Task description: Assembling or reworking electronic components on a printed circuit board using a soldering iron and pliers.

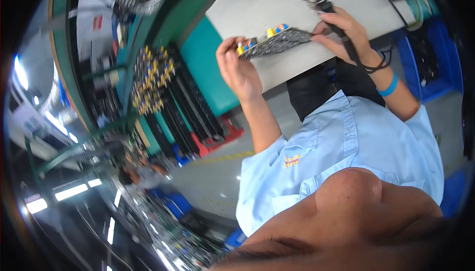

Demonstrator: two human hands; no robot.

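Note:
A circuit board is held tilted above the white work surface, its dark speckled underside showing. Yellow, blue and orange components stand along its upper edge. My left hand is closed around the board's left end. With thumb and fingers, my right hand pinches the opposite end. The same hand also holds a black-handled soldering iron, whose cable loops by my wrist. The iron's metal end points away from me and is blurred.
Under the board lies the white work surface, beside a green mat. Long black racks and a pile of yellow-and-black parts stand to the left. A blue bin is at right. Another person is farther off, lower left.

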